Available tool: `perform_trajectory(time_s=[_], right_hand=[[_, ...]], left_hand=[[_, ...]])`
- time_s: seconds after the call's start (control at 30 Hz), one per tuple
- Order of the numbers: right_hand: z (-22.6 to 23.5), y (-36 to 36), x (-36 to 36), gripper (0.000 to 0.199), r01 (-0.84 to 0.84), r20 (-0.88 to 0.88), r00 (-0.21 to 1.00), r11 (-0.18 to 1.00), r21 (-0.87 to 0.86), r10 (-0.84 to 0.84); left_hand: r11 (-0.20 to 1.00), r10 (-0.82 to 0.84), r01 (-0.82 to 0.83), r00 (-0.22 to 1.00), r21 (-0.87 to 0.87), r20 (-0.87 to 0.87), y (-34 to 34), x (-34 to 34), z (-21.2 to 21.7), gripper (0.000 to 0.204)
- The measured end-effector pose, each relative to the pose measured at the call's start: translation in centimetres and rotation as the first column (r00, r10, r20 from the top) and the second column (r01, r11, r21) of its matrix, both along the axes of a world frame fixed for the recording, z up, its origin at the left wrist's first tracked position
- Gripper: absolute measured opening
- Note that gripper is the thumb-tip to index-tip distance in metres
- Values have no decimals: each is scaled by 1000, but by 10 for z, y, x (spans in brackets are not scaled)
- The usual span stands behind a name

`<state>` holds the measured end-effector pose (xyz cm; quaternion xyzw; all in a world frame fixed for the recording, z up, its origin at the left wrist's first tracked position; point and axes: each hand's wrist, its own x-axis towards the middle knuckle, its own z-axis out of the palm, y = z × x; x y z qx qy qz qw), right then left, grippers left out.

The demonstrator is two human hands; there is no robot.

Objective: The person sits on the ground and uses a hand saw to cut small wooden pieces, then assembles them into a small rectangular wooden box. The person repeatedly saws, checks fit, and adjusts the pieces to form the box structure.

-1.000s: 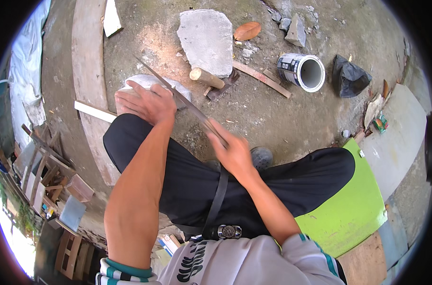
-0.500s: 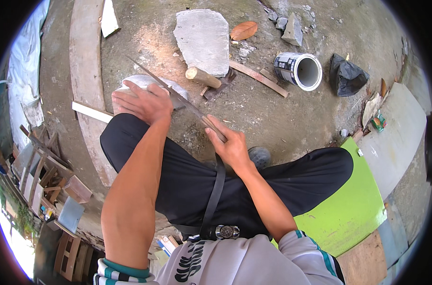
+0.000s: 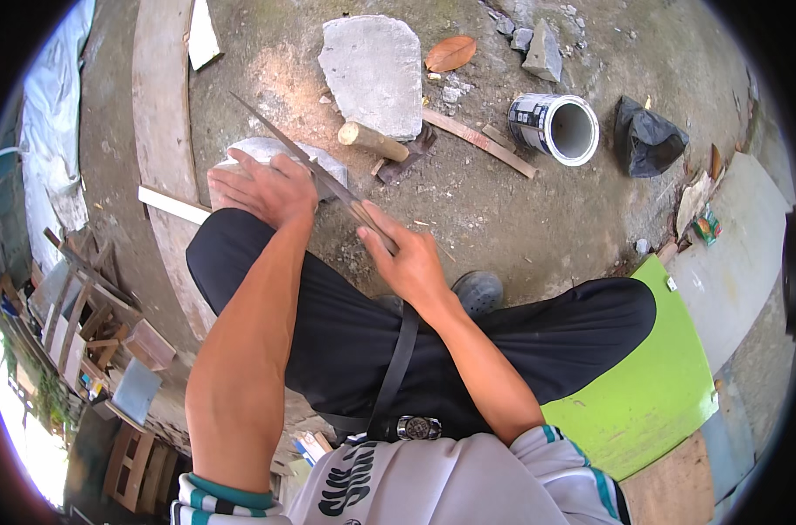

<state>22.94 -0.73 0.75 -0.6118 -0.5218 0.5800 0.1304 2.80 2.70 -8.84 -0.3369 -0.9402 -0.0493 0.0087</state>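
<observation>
My right hand (image 3: 405, 254) is closed round the wooden handle of a long knife (image 3: 280, 136), whose narrow dark blade tapers up and to the left. The blade slants past my left hand (image 3: 275, 188), along the near right side of a pale grey stone (image 3: 326, 161). My left hand bears down on a pale block (image 3: 220, 178) at the stone's left, its fingers bent over the top; much of the block is hidden beneath them. Just right of the stone lies a hammer-like tool with a thick round wooden handle (image 3: 373, 141) and a dark head.
Beyond lie a flat concrete slab (image 3: 372, 74) and a brown leaf (image 3: 450, 53). An open paint can (image 3: 575, 131) lies on its side near a black plastic bag (image 3: 650, 138). Wooden strips (image 3: 481, 144) rest before the slab. A long plank (image 3: 164, 96) runs along my left; a green panel (image 3: 643, 385) is at right.
My right hand has drawn slightly left and shifted along the knife's line, with the handle still in its grip. My left hand keeps its place on the block. The view has shifted slightly.
</observation>
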Motion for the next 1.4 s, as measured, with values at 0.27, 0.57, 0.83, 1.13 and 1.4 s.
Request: perform_trajectory(time_s=[0.27,0.57,0.83,1.13,1.4], right_hand=[[21,-15,18,41,-27,67,997,1000,7,27],[22,-34,36,40,-15,49,999,994,112,10],[-6,15,-18,40,-63,23,998,997,41,62],[2,2,-12,38,-40,55,998,998,-44,43],[16,-41,17,40,55,11,998,981,186,-58]], left_hand=[[999,-3,2,1000,-32,-23,-7,-5,-6,77],[1000,-14,14,999,-7,-38,-8,-6,-5,77],[1000,9,-8,999,-8,36,0,3,3,77],[999,-8,8,1000,-36,21,-2,2,1,77],[1000,12,-12,1000,-9,5,-3,-4,2,78]])
